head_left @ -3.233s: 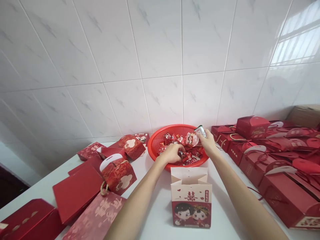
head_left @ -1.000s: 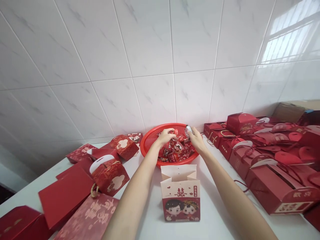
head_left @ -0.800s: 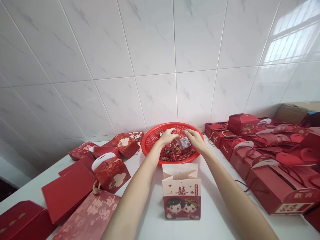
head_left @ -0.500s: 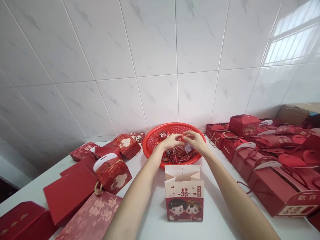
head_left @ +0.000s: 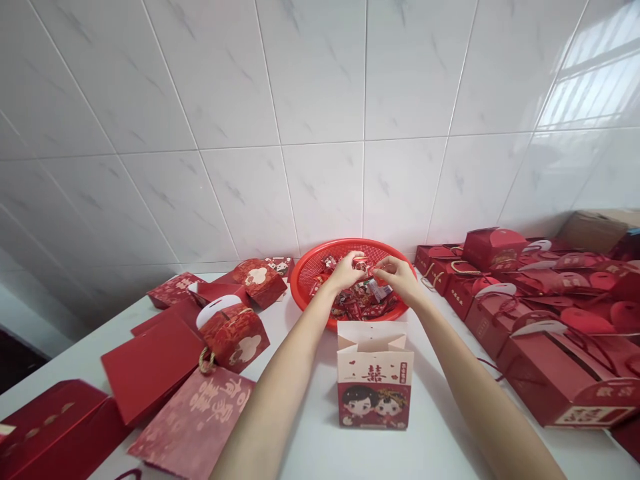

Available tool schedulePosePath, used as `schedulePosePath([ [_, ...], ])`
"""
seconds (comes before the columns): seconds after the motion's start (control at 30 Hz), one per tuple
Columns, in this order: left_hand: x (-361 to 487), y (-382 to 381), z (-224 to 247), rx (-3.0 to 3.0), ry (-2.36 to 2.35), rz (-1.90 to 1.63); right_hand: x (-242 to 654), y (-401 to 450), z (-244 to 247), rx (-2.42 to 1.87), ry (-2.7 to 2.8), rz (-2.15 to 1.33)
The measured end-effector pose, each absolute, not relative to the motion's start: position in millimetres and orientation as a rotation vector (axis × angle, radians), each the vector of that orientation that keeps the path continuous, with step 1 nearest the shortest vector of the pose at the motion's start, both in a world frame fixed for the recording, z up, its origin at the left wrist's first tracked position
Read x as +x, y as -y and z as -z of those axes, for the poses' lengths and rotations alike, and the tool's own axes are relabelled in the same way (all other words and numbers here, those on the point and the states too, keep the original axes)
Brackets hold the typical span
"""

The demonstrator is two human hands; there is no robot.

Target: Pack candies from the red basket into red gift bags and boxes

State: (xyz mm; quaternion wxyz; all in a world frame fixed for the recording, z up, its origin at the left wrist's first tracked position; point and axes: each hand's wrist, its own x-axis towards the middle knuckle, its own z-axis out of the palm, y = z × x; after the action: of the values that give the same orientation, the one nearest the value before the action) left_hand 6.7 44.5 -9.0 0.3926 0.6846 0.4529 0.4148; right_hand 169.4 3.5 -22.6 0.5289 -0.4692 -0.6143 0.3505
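Observation:
Both my hands are over a red plastic basket (head_left: 306, 293) of wrapped candies (head_left: 357, 303). My left hand (head_left: 346, 273) has its thumb and fingers closed around a small red and white wrapped candy (head_left: 361, 264). Just to its right, my right hand (head_left: 399, 275) is closed in a pinch at the fingertips; what lies between them is too small to make out. Nearer to me, between my forearms, an open-topped paper gift box (head_left: 374, 393) stands upright, printed with two cartoon figures. Its inside is mostly hidden.
On the right, rows of red gift boxes (head_left: 560, 377) with handles fill the table (head_left: 305, 440). To the left lie more red boxes (head_left: 150, 367) and a flat pink-red bag (head_left: 200, 413). A cardboard box (head_left: 595, 230) stands far right, and a tiled wall (head_left: 325, 193) closes off the back.
My hands have moved slightly apart over the basket, and the wrapped candy shows more clearly at my left fingers. The view has shifted a little; the paper box stands as before.

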Motion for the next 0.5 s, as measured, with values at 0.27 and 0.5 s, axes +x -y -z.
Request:
schedulePosePath([
  [0.27,5.4,-43.8,14.1,1.663,-1.033,-1.095,163.6,-1.9,18.9,-1.093,1.435,-0.854],
  [0.5,15.6,-37.9,17.7,1.969,-0.933,-0.885,170.1,-9.7,23.1,-0.994,1.142,-0.808],
])
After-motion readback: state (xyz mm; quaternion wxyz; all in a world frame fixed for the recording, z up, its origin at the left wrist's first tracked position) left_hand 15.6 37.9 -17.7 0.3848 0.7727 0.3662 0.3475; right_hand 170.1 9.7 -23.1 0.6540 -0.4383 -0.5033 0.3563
